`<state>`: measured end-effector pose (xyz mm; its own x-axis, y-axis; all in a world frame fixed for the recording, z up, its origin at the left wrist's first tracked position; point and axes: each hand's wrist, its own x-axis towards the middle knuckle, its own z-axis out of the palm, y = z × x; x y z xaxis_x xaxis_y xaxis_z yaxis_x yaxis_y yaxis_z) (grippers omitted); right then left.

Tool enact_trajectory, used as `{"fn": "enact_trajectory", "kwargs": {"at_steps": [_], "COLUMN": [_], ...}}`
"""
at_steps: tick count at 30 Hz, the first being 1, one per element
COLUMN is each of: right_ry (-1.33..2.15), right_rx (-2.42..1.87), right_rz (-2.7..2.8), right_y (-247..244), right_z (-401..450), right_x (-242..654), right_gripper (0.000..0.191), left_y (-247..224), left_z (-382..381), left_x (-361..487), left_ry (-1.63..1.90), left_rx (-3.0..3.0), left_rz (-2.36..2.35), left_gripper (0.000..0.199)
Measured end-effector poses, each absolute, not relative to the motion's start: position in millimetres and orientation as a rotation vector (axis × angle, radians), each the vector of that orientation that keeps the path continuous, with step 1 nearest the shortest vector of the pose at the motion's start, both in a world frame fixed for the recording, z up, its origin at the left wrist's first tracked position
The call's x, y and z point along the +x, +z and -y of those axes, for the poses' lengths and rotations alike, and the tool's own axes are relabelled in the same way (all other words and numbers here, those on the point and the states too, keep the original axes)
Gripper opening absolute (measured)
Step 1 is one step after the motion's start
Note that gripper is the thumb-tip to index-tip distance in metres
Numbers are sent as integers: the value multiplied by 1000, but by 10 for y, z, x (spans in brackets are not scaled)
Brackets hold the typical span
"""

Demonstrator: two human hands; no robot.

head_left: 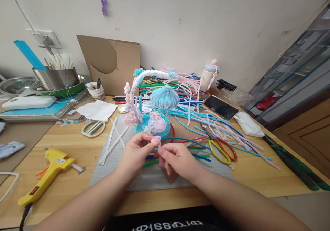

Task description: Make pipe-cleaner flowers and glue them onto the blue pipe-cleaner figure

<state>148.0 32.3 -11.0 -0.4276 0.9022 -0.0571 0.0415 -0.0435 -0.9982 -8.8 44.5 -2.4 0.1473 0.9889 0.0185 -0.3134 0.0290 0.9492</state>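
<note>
Between the thumb and fingertips of my left hand point(136, 152) is a small pink pipe-cleaner piece point(156, 140), bent into a loop. My right hand point(182, 160) pinches at its lower end, with the other fingers curled; the exact grip there is partly hidden. Just beyond my hands stands a fuzzy lamp-like ornament. It has a blue round base point(166, 129) with pink and lilac flowers, a white curved arm point(154, 73) and a hanging blue pleated shade point(165, 98). Under my hands lies a grey cutting mat point(110, 176).
Loose pipe cleaners point(190, 110) spread behind the ornament. On the right are red-and-yellow-handled pliers point(220, 152), a phone point(221, 107) and green-black shears point(291, 162). To the left lie a yellow glue gun point(48, 172), scissors point(93, 129) and a white tissue point(99, 110). Cardboard point(129, 62) leans against the wall.
</note>
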Motion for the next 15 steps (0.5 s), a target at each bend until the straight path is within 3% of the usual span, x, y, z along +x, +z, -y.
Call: {"fn": "enact_trajectory", "kwargs": {"at_steps": [2,6,15], "right_ry": [1787,1925,1960], "right_rx": [-949,-797,-852], "right_rz": [1317,963,1020], "right_y": [-141,-165,-124], "right_z": [-310,-313,-366], "right_x": [1421,1367,1433], "right_gripper": [39,30,34], "left_y": [-45,-76,-82], "left_z": [-442,-444,-405], "left_x": [-81,-73,-74], "left_ry": [1237,1246,1296], "left_rx": [1017,1035,1269], "left_rz": [-876,-885,-992], "left_gripper": [24,20,9]}}
